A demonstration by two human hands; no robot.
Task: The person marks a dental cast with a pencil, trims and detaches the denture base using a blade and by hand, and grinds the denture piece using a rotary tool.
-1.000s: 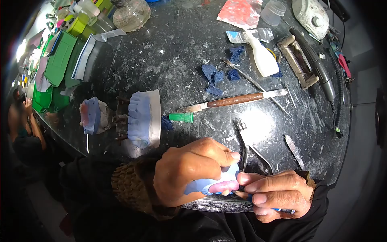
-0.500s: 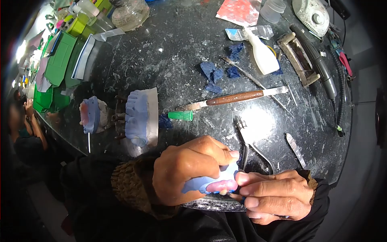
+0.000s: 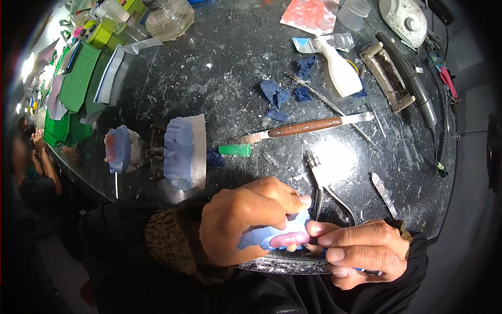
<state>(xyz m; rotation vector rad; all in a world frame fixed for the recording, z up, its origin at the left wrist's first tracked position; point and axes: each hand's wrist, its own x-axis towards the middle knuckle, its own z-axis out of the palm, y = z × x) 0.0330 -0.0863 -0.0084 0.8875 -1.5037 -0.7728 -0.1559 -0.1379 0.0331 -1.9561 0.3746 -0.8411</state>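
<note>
My left hand [image 3: 246,217] is closed around a blue dental cast [image 3: 261,235], its thumb and fingers over the upper side. Pink wax [image 3: 290,239] with a pale tooth at its lower edge covers part of the cast's front. Between the fingers of my right hand [image 3: 366,251] is a slim blue pencil [image 3: 315,248], its sharpened wooden end pointing at the tooth. Whether the tip touches the cast I cannot tell. My right index finger or thumb lies close against the cast's right end. Most of the pencil's shaft is hidden by the fingers.
Pliers [image 3: 319,178], a wood-handled wax knife [image 3: 306,127], a green cap [image 3: 235,150] and blue wax scraps [image 3: 274,94] lie ahead. Mounted blue dental casts [image 3: 180,152] stand left. A handpiece [image 3: 413,78] rests at right. A person [image 3: 39,167] sits far left.
My right hand has shifted slightly right, and the pencil's tip has moved up and right. The left hand and cast have moved very little.
</note>
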